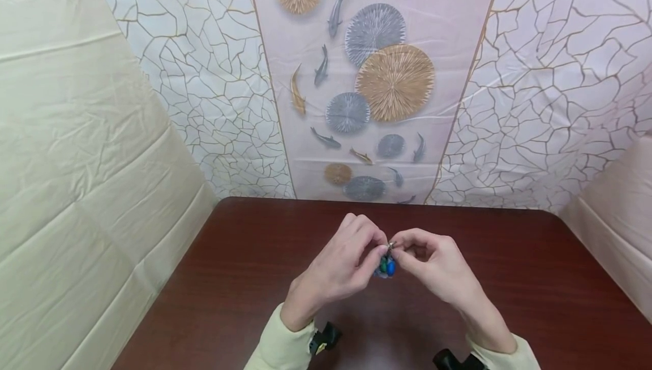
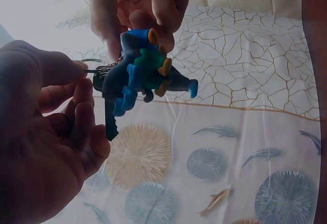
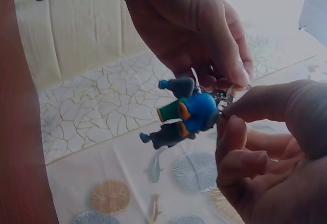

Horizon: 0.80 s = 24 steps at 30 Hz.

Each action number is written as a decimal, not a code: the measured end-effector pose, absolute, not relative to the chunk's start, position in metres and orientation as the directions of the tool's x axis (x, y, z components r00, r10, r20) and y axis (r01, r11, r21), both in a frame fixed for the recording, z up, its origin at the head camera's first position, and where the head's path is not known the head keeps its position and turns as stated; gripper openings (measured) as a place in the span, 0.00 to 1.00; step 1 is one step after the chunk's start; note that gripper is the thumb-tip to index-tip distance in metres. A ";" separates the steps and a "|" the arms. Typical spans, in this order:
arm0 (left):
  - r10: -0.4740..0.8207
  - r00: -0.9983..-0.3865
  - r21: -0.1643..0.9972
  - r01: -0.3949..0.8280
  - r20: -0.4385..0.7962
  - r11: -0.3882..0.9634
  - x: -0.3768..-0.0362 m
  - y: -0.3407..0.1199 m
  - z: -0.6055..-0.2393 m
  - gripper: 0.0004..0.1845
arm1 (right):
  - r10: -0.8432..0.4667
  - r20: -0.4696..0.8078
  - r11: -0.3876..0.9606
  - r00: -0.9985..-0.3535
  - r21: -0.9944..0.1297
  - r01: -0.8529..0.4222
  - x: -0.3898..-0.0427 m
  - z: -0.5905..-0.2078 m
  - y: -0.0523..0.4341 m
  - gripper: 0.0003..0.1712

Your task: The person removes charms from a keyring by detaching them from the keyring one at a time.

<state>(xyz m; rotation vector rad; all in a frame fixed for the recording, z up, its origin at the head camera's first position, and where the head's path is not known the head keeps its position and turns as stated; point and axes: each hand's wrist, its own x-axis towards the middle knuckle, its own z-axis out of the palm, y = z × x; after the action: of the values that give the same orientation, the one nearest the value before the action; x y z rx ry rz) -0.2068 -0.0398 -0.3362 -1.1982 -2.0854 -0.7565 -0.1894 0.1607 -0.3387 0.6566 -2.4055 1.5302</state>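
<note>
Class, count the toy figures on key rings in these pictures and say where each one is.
1. The single blue and green toy figure hangs between the left hand and right hand, above the table; both pinch its metal ring. None other shows.

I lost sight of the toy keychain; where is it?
Head view, centre: the toy keychain hangs between the left hand and right hand, above the table.

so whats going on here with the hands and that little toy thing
A person holds a small blue, green and dark grey toy figure with orange bits above a dark reddish-brown wooden table. The left hand and the right hand meet at the metal ring and short chain on top of the figure, each pinching it with its fingertips, while the figure dangles between them.
</note>
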 end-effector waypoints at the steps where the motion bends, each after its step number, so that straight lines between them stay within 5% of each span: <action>1: 0.543 -0.403 0.164 0.886 0.737 0.434 -0.207 -0.040 -0.336 0.02 | -0.265 0.405 0.371 -0.875 -0.795 -0.480 -0.190 -0.338 0.161 0.03; 10: 0.583 -0.434 0.176 0.878 0.686 0.446 -0.203 -0.039 -0.334 0.03 | -0.389 0.429 0.396 -0.816 -0.722 -0.568 -0.192 -0.337 0.169 0.03; 24: 0.612 -0.448 0.211 0.882 0.651 0.422 -0.199 -0.038 -0.335 0.06 | -0.478 0.478 0.232 -0.737 -0.741 -0.631 -0.186 -0.337 0.173 0.07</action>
<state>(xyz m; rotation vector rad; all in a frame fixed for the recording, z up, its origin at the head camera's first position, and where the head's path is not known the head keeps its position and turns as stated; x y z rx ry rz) -0.1987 -0.0375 -0.3352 -1.2633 -2.1979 -0.7443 -0.1865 0.1732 -0.3371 1.0640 -2.3431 1.5247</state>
